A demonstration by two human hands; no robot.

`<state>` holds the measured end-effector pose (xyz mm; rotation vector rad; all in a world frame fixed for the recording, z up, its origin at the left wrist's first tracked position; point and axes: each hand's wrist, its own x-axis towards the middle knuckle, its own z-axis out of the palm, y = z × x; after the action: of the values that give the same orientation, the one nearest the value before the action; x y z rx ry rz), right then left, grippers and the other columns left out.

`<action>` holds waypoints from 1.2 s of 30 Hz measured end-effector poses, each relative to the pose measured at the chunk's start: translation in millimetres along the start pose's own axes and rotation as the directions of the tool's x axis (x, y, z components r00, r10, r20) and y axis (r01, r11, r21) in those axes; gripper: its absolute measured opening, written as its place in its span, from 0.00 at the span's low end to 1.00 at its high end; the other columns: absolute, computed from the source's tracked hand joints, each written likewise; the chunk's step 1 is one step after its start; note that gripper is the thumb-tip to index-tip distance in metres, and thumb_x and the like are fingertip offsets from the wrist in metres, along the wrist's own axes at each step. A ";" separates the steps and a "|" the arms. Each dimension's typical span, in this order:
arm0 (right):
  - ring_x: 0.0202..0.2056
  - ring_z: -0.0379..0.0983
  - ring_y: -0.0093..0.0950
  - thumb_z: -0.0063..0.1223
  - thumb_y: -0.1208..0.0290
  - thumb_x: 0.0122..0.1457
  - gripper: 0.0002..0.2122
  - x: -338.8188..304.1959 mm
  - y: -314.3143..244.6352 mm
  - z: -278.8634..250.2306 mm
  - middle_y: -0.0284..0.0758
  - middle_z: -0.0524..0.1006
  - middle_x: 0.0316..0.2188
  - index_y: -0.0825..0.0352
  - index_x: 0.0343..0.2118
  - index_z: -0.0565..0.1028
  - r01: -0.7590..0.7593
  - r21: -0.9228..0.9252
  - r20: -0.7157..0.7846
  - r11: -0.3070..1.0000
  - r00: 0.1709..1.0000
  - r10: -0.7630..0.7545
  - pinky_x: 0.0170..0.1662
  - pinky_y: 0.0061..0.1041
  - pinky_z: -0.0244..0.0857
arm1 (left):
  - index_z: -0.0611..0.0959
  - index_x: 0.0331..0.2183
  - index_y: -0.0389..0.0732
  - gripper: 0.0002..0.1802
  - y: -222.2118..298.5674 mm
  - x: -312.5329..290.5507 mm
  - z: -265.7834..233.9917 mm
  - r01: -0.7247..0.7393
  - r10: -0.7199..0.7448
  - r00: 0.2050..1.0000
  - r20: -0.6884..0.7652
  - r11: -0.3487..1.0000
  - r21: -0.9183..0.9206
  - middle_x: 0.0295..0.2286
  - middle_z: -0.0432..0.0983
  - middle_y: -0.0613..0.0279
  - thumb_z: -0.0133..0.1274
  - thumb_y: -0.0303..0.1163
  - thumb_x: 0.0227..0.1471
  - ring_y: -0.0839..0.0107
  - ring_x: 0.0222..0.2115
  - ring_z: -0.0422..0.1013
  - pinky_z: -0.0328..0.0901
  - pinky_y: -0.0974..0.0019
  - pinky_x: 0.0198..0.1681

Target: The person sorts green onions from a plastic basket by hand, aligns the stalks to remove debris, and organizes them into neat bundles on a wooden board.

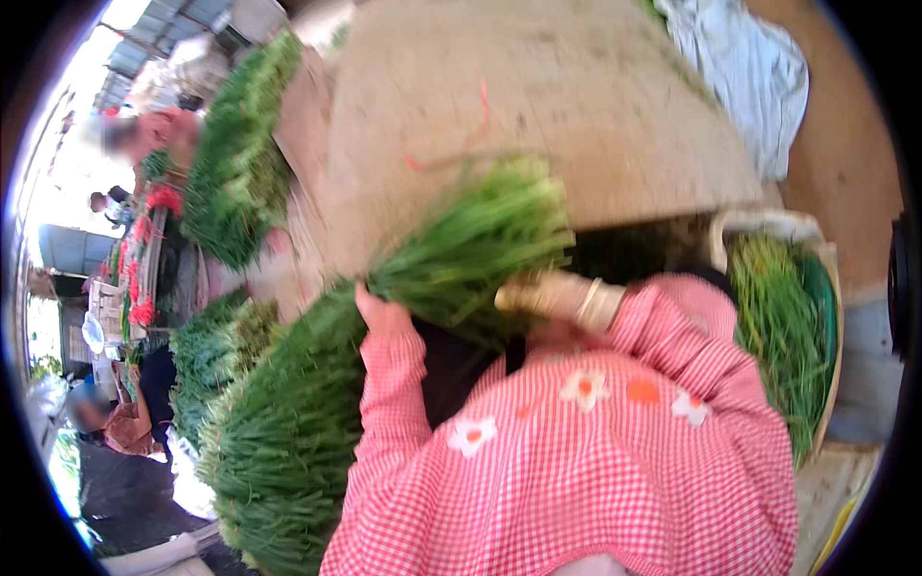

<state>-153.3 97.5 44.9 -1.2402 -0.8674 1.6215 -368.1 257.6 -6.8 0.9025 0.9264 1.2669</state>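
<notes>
A bunch of green chives (pixel 485 235) lies fanned out over the near edge of the board, its paler ends toward the right and blurred. Closed around its narrow left end is my bare left hand (pixel 382 312). My right hand (pixel 545 294), in a worn tan glove, is beside the lower right of the bunch, its fingers stretched toward the left. Whether the glove touches the leaves I cannot tell. Against my left arm a large pile of chive bunches (pixel 288 432) curves down and away.
In front of me is a wide wooden board (pixel 538 96) with a red tie (pixel 471 144) on it. A pale cloth (pixel 744 82) hangs at the far right. Loose greens fill a tub (pixel 834 370) by my right side. More piled greens (pixel 240 154) and co-workers (pixel 125 413) are to the left.
</notes>
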 end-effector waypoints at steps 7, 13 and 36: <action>0.13 0.49 0.16 0.48 0.59 0.56 0.13 39.7 24.7 8.9 0.21 0.55 0.11 0.66 0.31 0.71 -0.126 0.429 0.018 0.895 0.991 0.131 0.17 0.17 0.44 | 0.75 0.34 0.36 0.18 -6.8 18.1 -3.4 0.277 -0.461 0.881 -0.108 0.687 -0.672 0.35 0.74 0.53 0.37 0.38 0.50 0.56 0.35 0.70 0.65 0.53 0.41; 0.12 0.49 0.15 0.43 0.61 0.59 0.13 10.3 17.3 -18.4 0.22 0.56 0.10 0.68 0.26 0.69 -0.019 0.629 -0.022 0.777 0.999 0.042 0.18 0.16 0.48 | 0.76 0.34 0.37 0.18 -8.8 20.0 3.5 0.308 -0.483 0.870 -0.095 0.685 -0.660 0.34 0.74 0.54 0.37 0.38 0.50 0.57 0.34 0.70 0.65 0.55 0.41; 0.21 0.69 0.38 0.49 0.67 0.53 0.25 -60.5 -104.5 -84.3 0.43 0.70 0.18 0.63 0.54 0.58 0.209 -0.946 -0.039 0.246 0.684 -0.729 0.27 0.32 0.63 | 0.76 0.36 0.36 0.19 -7.9 18.6 -3.5 0.294 -0.451 0.889 -0.082 0.697 -0.654 0.36 0.73 0.50 0.38 0.39 0.49 0.54 0.36 0.69 0.64 0.52 0.43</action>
<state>-41.3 79.4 138.8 -1.7073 -1.6890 0.1126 -367.1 275.5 -16.6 0.0131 0.7375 1.2127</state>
